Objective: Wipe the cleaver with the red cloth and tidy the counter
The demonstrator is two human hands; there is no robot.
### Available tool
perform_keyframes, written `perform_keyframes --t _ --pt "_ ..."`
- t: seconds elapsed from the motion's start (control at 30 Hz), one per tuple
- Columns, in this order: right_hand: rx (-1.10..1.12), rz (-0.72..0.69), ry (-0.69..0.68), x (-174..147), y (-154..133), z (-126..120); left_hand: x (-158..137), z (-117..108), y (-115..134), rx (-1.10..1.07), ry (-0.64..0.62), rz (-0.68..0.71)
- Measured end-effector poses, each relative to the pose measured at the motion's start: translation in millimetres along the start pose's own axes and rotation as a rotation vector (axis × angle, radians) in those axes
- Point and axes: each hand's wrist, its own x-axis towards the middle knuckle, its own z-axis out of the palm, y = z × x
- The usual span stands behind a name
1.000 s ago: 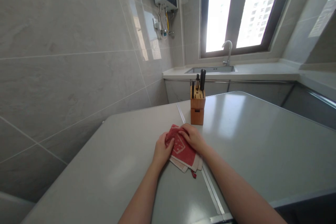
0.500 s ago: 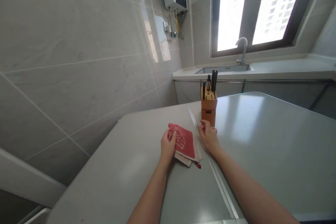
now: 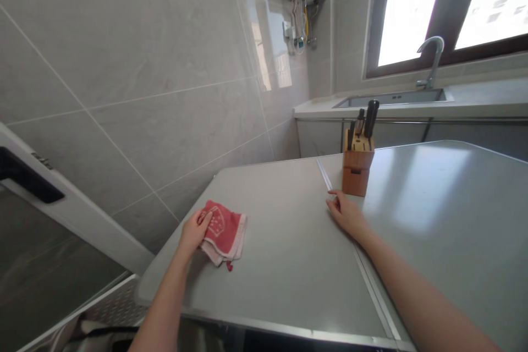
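Observation:
A folded red cloth [image 3: 226, 228] with a pale pattern, pale lower layers and a small red tag is pinched at its left edge by my left hand [image 3: 193, 232]. The cloth is over the left part of the grey table [image 3: 284, 264]. My right hand [image 3: 346, 214] is at the metal seam strip, its fingers loosely bent and apart, with nothing in them. Just beyond it stands a wooden knife block [image 3: 355, 180], upright, with several black-handled tools such as a knife [image 3: 372, 118] in its slots. Whether my right fingertips touch the table is unclear.
Behind the table runs a white counter [image 3: 487, 96] with a sink [image 3: 342, 103] and a curved faucet [image 3: 433, 60]. Grey tiled wall [image 3: 165, 55] borders the left side. A white-framed door with a black handle [image 3: 28, 176] is at the far left.
My left hand has carried the cloth leftward, away from the knife block. My right hand stays near the block, now a little apart from it. The view has shifted left.

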Motion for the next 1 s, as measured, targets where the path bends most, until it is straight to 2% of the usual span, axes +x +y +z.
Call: perform_keyframes --t 0.1,0.2,0.27,0.37,0.43,0.5,0.6,0.67,0.77,0.93,1.0 --pt "0.018 -0.016 -0.023 -1 -2 1 6 -18 -60 0.273 -0.03 -0.135" --pt "0.016 -0.025 -0.012 0 -2 2 1 -29 -94 0.488 -0.065 -0.209" --pt "0.018 -0.028 -0.003 1 -1 2 -7 -30 -100 0.578 0.027 -0.262" --pt "0.035 -0.023 0.004 1 -1 2 -22 -20 -86 0.709 0.255 -0.322" --pt "0.042 -0.021 0.02 1 -2 2 -27 -8 -65 0.731 0.377 -0.25" --pt "0.044 -0.017 0.032 1 -4 1 -27 8 -38 0.703 0.457 -0.073" --pt "0.072 -0.04 0.042 0 -7 0 -21 41 14 0.554 0.442 0.179" --pt "0.089 -0.043 0.04 0 -9 0 -17 68 53 0.391 0.36 0.314" --pt "0.069 -0.049 0.004 -1 -9 2 -15 112 117 0.146 0.166 0.458" --pt "0.021 0.001 -0.082 -2 -8 4 -18 174 226 -0.127 -0.135 0.55" --pt "-0.011 0.036 -0.144 -2 -8 4 -19 195 266 -0.22 -0.199 0.511"
